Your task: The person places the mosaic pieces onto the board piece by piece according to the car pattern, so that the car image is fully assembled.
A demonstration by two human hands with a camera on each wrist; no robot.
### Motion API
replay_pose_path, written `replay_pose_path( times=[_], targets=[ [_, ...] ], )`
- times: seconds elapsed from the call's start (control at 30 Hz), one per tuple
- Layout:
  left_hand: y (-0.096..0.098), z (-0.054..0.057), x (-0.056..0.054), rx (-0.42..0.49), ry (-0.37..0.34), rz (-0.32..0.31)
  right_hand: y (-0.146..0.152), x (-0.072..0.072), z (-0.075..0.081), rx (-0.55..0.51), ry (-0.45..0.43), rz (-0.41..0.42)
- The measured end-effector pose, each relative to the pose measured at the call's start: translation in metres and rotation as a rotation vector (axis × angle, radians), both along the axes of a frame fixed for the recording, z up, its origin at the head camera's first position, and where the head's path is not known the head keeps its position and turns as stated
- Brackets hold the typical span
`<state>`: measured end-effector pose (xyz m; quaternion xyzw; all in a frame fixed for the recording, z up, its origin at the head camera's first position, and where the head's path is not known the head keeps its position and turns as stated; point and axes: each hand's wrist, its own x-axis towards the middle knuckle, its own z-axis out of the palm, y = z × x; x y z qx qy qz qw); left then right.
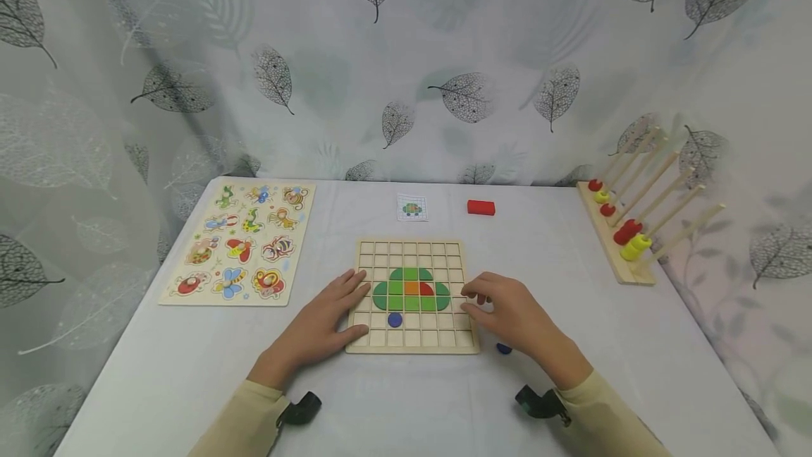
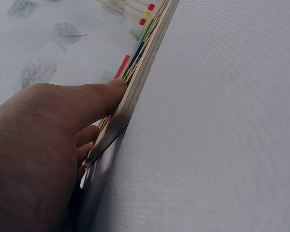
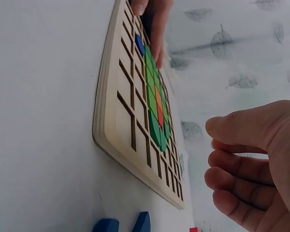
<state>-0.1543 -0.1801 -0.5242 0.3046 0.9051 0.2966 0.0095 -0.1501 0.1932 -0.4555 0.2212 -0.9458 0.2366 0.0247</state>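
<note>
A wooden grid board (image 1: 412, 340) lies on the table between the hands. Green, orange and red tiles (image 1: 411, 289) form a rounded shape in its cells, and a blue disc (image 1: 395, 319) sits lower left of them. My left hand (image 1: 320, 323) rests on the board's left edge, fingers spread and thumb (image 2: 99, 99) on the rim. Just off the right edge hovers my right hand (image 1: 517, 316), its fingers loosely curled with nothing seen between them. On the table beneath it is a dark blue piece (image 1: 504, 348); the right wrist view shows two blue pieces (image 3: 106, 225) near the board's corner.
Behind the board lie a small pattern card (image 1: 412, 208) and a red block (image 1: 481, 208). An insect puzzle board (image 1: 237, 245) is at the left. At the right stands a wooden peg rack (image 1: 618, 231) with red and yellow beads. A leaf-print curtain (image 1: 406, 62) hangs behind.
</note>
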Motion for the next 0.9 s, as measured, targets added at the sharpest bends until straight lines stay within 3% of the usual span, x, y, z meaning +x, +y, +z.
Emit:
replay_pose_path(
  times=[0.47, 0.9],
  targets=[
    [0.000, -0.001, 0.000, 0.004, 0.012, 0.000, 0.027, 0.005, 0.011, 0.012, 0.046, -0.089],
    [-0.001, -0.004, -0.001, -0.012, -0.016, 0.008, 0.037, 0.008, -0.003, 0.019, -0.019, -0.145]
  ],
)
